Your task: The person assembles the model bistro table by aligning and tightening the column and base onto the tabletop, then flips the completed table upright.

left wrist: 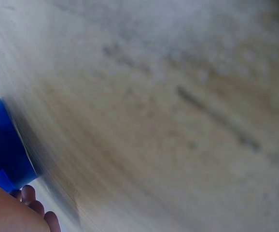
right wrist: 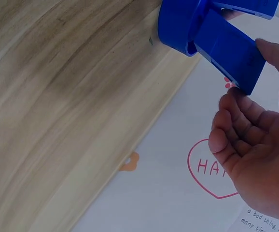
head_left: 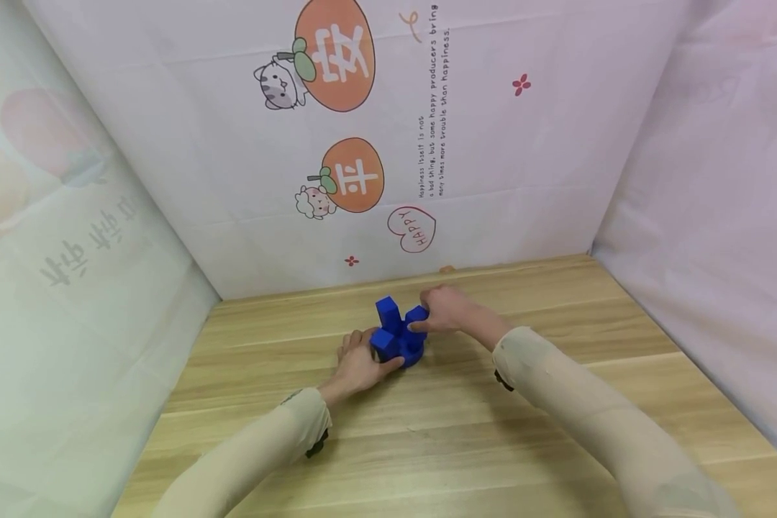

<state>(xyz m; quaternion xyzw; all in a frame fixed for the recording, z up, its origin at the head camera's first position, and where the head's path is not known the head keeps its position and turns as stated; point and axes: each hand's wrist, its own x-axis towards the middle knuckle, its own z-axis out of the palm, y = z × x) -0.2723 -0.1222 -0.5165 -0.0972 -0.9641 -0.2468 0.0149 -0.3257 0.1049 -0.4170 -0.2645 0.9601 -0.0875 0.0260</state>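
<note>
A round blue holder (head_left: 414, 355) stands on the wooden table, with three blue box-shaped pieces rising from it and leaning outward. My left hand (head_left: 357, 368) grips the holder's left side, its thumb across the front and the fingers behind the left blue piece (head_left: 383, 341). From the right, my right hand (head_left: 450, 309) pinches the top of the right blue piece (right wrist: 233, 55) between thumb and index finger. The back blue piece (head_left: 387, 313) is untouched. In the left wrist view, only part of the blue holder (left wrist: 6, 145) and a few fingertips show.
The wooden table (head_left: 388, 446) meets a printed white cloth wall (head_left: 492, 144) close behind the holder. More cloth walls rise at the left (head_left: 71, 252) and right (head_left: 706, 216). A small orange print (head_left: 447, 269) shows at the table's back edge.
</note>
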